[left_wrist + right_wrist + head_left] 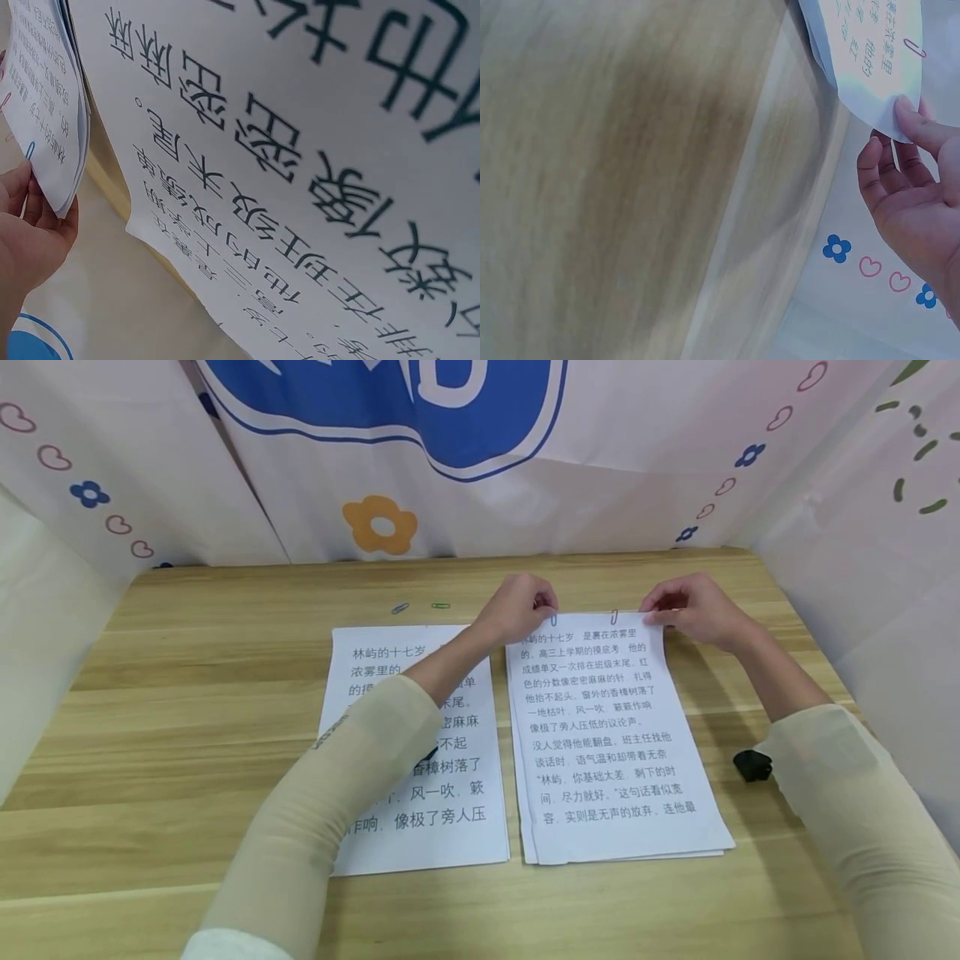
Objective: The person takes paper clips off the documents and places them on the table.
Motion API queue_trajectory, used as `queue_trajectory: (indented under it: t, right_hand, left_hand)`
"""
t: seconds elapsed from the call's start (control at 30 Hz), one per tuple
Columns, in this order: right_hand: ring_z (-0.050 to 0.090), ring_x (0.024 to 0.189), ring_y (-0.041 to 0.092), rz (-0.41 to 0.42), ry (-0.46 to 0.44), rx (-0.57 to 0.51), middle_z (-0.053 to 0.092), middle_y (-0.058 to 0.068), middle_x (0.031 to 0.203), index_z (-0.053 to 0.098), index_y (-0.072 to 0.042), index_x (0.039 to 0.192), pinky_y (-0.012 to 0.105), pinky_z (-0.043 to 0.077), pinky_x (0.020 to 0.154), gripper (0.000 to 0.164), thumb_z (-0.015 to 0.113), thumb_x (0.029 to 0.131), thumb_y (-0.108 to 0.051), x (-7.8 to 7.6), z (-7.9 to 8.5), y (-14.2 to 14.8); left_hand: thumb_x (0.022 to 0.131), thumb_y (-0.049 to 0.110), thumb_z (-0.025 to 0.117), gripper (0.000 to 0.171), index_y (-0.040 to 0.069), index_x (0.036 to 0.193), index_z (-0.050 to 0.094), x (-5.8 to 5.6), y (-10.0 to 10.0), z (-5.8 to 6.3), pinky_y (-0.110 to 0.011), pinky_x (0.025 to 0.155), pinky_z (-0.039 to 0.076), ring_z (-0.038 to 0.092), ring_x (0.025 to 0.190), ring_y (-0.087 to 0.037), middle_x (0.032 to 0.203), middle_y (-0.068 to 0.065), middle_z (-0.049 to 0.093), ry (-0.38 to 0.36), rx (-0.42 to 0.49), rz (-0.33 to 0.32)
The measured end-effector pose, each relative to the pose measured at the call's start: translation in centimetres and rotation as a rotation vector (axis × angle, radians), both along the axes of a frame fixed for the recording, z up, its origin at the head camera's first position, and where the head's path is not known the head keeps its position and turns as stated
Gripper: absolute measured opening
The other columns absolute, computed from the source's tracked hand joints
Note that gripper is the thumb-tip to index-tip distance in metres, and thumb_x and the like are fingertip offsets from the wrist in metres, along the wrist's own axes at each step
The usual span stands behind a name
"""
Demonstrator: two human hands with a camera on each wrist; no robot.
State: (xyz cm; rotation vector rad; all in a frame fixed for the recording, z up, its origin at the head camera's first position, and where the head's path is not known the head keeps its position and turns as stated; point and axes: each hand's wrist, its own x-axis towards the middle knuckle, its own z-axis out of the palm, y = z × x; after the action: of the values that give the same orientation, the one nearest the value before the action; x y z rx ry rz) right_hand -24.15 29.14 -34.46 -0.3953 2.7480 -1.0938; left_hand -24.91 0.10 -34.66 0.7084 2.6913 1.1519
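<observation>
My left hand point(517, 606) holds the top left corner of the right-hand stack of printed sheets point(600, 760), close by a blue paper clip point(553, 620) on its top edge. In the left wrist view, that hand point(34, 244) has its thumb and fingers about the corner beside the blue clip point(30, 150). At the top right corner, my right hand point(693, 608) pinches the paper. The right wrist view shows the thumb of this hand point(922, 191) on the printed face and fingers behind. Between the hands, a red paper clip point(614, 617) sits on the top edge.
Left of the held stack lies another printed stack point(420, 847), partly covered by my left forearm. Behind it on the wooden table point(187, 693) are a grey-blue paper clip point(401, 608) and a green paper clip point(441, 606). A black object point(752, 766) shows by my right sleeve.
</observation>
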Motion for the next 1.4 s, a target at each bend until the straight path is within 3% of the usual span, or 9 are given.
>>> queue_trajectory:
  t: [0.43, 1.4]
  right_hand:
    - [0.059, 0.084, 0.027, 0.017, 0.007, -0.011, 0.069, 0.02, 0.107, 0.073, 0.005, 0.106, 0.024, 0.051, 0.066, 0.011, 0.068, 0.096, 0.005, 0.05, -0.09, 0.04]
    - [0.058, 0.086, 0.028, 0.0, -0.012, -0.008, 0.068, 0.02, 0.108, 0.072, 0.006, 0.108, 0.024, 0.051, 0.066, 0.011, 0.067, 0.098, 0.003, 0.03, -0.43, 0.21]
  left_hand:
    - [0.102, -0.001, 0.06, 0.011, 0.0, 0.102, 0.07, 0.23, 0.41, -0.31, -0.023, 0.08, 0.054, 0.063, 0.089, -0.019, 0.099, -0.011, 0.068, -0.054, -0.002, 0.043]
    - [0.104, 0.002, 0.057, 0.01, 0.0, 0.106, 0.067, 0.16, 0.87, -0.9, -0.024, 0.081, 0.052, 0.06, 0.091, -0.02, 0.1, -0.011, 0.066, -0.084, 0.038, 0.069]
